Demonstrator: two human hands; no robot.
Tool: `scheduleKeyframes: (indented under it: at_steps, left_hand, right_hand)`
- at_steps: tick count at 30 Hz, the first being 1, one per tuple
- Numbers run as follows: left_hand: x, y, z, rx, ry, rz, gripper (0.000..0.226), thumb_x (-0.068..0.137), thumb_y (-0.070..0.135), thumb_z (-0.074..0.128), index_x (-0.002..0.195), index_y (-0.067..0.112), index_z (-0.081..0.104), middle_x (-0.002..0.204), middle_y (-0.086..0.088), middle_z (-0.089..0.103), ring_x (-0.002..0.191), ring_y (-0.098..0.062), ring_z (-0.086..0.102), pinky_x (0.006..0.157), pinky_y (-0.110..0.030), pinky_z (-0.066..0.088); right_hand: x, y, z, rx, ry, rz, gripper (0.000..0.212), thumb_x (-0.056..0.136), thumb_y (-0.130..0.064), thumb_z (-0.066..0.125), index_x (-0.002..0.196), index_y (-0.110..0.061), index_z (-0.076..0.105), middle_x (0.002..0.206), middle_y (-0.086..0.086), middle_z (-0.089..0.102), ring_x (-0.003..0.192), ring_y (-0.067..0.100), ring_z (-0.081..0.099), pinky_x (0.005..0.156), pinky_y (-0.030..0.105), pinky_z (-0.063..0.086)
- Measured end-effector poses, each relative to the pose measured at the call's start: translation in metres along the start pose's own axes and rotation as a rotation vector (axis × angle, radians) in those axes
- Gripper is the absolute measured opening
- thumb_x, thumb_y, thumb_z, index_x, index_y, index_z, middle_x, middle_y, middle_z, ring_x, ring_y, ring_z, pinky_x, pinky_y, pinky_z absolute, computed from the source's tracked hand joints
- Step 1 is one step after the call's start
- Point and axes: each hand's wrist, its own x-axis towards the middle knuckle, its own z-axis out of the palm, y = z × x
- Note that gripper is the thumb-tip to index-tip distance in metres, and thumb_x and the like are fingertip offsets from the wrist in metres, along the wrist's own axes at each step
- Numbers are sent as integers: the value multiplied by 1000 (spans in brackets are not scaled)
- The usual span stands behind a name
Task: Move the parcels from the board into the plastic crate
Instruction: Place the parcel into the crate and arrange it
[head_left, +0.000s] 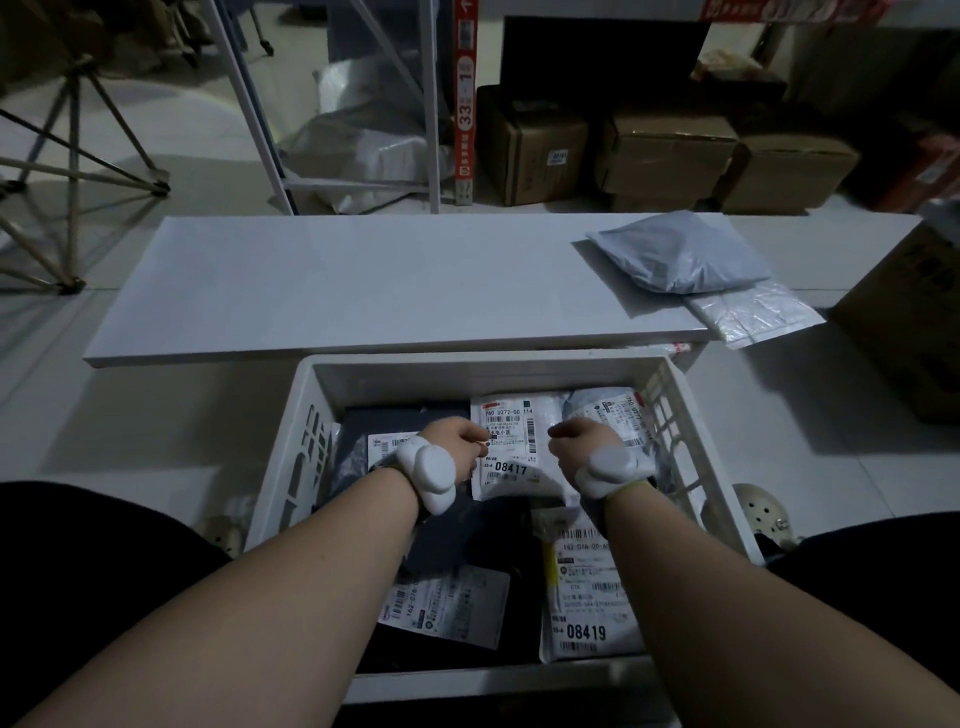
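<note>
Both hands' fingers hidden; labels' small print unreadable.

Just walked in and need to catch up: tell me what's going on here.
A person is moving parcels from a white board into a white plastic crate. Both hands are down inside the crate, the left hand and right hand on a white labelled parcel lying atop others. Whether they grip it is unclear. One grey parcel and a clear bag remain at the board's right end.
</note>
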Motion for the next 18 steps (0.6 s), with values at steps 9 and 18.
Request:
scheduleKeyframes:
  at_steps: [9,18]
  left_hand:
    - [10,76,-17,-40,144,198,33,90,-7,36,99,10,62,108,-16,66,80,-21,58,70,-25,48]
    - [32,156,5,19,106,281,29,92,4,48,117,8,62,114,-12,65,103,-29,62,79,-31,50]
  right_hand:
    - [22,-28,-84,328,133,-91,29,85,-16,58,113,-17,66,120,16,64,94,21,60,90,38,52]
    - [47,-26,-169,415,127,3,9,97,-17,47,94,-14,55,84,4,58,63,17,50,61,28,41]
